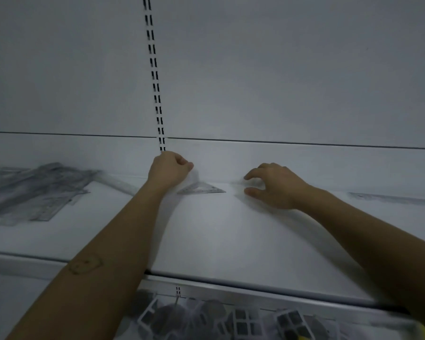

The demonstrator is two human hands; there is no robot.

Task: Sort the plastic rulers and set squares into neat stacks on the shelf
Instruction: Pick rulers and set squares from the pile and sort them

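Note:
A clear set square (pixel 203 188) lies flat near the back of the white shelf (pixel 231 236). My left hand (pixel 168 169) is curled just left of it and pinches a faint clear plastic piece (pixel 194 176) tilted up over the set square. My right hand (pixel 274 186) hovers to the right with fingers loosely spread, holding nothing. A jumbled heap of clear rulers and set squares (pixel 37 187) lies at the shelf's left. One long ruler (pixel 393 198) lies at the far right.
A slotted upright (pixel 155 77) runs down the back wall behind my left hand. Below the shelf's front edge hang packaged goods (pixel 219 317) on hooks. A second shelf board (pixel 15 241) adjoins on the left.

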